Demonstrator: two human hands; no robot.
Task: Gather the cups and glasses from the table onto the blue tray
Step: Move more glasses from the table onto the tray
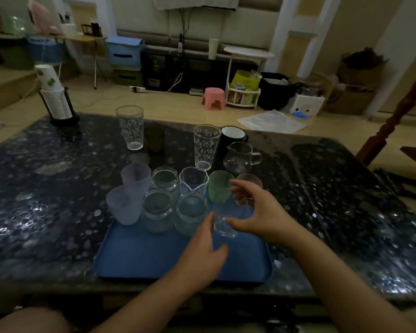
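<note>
Glass [222, 222] sits low over the tray [139, 258], right fingers [238, 188] curled round it, left hand [202, 251] steadying; I'd set it gently beside the jar [191, 212], avoiding a knock.

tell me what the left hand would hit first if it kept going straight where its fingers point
Most likely the small clear glass right at the left hand fingertips, on the blue tray; the right hand is around it. Depth is hard to judge.

Two bare forearms are seen, with no sleeves reaching the wrists. The left hand [202, 251] and right hand [262, 212] are ungloved. A bare knee [27, 319] is seen at the lower left.
</note>
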